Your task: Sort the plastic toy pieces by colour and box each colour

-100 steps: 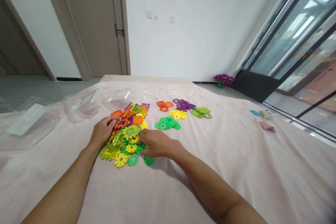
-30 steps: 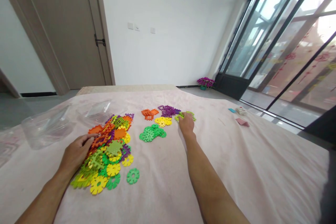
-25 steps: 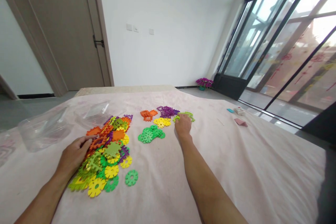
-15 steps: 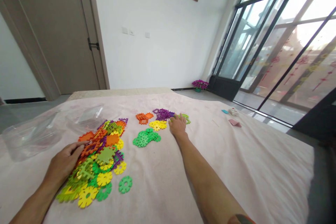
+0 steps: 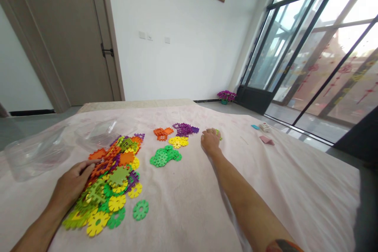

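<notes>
Against the frame of half a second ago, the bare right hand [image 5: 210, 141] sits farther right, and the small pile of lime-green toothed plastic pieces [image 5: 219, 134] under it lies farther right too, now with a bare strip of cloth between it and the flat blue-violet square piece [image 5: 195, 130]. The right hand's fingers bend down over the lime-green pile and cover most of it – whether they grip a piece or only press on it, I cannot tell. The bare left hand [image 5: 72, 181] rests at the left edge of a large mixed heap of notched plastic discs and toothed squares [image 5: 118, 176], its fingertips at the orange toothed plastic pieces [image 5: 97, 153] there; its grip cannot be made out. A single green notched plastic disc [image 5: 136, 212] lies just beside the heap, on its near right side. Beyond the heap, toward the middle of the pale pink cloth [image 5: 189, 212], lie sorted piles: round green notched discs [image 5: 162, 157] nearest, round yellow notched discs [image 5: 178, 141] behind them, orange toothed pieces [image 5: 162, 132] at the far left, and purple toothed pieces [image 5: 183, 129] at the far right, touching the blue-violet square. Clear plastic containers [image 5: 35, 153] stand left of the heap – well apart from the sorted piles.
</notes>
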Tool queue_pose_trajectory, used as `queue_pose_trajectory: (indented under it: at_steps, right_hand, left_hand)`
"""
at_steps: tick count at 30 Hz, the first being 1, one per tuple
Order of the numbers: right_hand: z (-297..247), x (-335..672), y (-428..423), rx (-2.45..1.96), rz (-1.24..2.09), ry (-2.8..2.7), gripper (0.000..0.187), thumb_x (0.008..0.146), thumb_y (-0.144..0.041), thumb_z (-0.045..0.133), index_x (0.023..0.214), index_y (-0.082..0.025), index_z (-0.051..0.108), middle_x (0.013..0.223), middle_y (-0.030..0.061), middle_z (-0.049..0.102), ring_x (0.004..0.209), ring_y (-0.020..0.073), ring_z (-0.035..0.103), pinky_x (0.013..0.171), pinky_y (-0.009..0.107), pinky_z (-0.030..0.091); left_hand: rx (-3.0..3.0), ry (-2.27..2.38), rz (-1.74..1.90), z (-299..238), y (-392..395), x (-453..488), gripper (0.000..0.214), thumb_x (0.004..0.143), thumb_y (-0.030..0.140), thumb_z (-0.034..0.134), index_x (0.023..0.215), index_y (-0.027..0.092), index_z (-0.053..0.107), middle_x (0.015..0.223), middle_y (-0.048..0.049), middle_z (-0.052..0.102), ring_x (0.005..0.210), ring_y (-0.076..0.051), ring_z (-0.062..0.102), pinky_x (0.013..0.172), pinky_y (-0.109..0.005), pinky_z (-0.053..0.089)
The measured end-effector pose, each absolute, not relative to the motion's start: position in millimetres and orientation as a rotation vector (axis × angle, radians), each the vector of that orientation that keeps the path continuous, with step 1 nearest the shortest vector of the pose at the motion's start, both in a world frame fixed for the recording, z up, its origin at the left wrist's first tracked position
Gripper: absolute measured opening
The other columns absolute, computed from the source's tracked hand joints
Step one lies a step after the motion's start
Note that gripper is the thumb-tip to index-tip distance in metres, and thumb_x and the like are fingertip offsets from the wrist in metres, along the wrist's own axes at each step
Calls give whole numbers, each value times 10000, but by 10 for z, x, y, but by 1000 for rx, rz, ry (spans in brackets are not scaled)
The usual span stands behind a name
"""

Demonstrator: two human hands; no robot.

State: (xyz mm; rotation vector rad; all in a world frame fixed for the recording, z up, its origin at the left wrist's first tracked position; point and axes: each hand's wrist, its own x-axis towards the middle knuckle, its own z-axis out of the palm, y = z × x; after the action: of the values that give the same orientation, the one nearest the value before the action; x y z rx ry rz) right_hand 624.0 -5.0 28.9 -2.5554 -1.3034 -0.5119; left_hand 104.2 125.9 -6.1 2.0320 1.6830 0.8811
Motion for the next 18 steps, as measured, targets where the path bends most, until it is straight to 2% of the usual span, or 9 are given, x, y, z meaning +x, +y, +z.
queue_pose_trajectory:
  at_steps: [3, 6, 12, 18]
  right_hand:
    - [333, 6129, 88, -2441, -425, -1448, 336, 952, -280, 462, 1082, -216, 765, 1177, 124, 703, 1162, 276, 539, 1014, 388, 342]
    - [368, 5970, 248, -2316, -248, -1554, 338, 948, -290, 460, 1062, -238, 775, 1077, 65, 745, 1018, 222, 609, 877, 293, 408]
    - [422, 5794, 456, -2221, -21, -1724, 319, 922, -302, 495, 871, -191, 789, 821, 30, 735, 812, 177, 618, 685, 227, 379]
    - [490, 5833, 573, -2262, 0, -1665, 321, 958, -306, 470, 919, -194, 769, 928, 48, 730, 836, 157, 602, 702, 215, 357]
  left_hand:
    - [2055, 1685, 815, -17, 1228, 1052, 463, 868, 523, 432, 1086, 267, 750, 1191, -38, 738, 1032, -281, 681, 948, -386, 508]
    - [2042, 1679, 763, 0, 1207, 1055, 509, 899, 520, 402, 1165, 231, 724, 1237, -63, 716, 1084, -278, 664, 976, -373, 485]
    - [2003, 1665, 759, 10, 1192, 1070, 525, 905, 527, 389, 1202, 228, 701, 1259, -55, 700, 1139, -274, 636, 1027, -375, 448]
    - [1989, 1673, 796, 39, 1167, 1085, 519, 870, 533, 407, 1145, 228, 725, 1228, -50, 713, 1116, -280, 644, 1025, -377, 456]
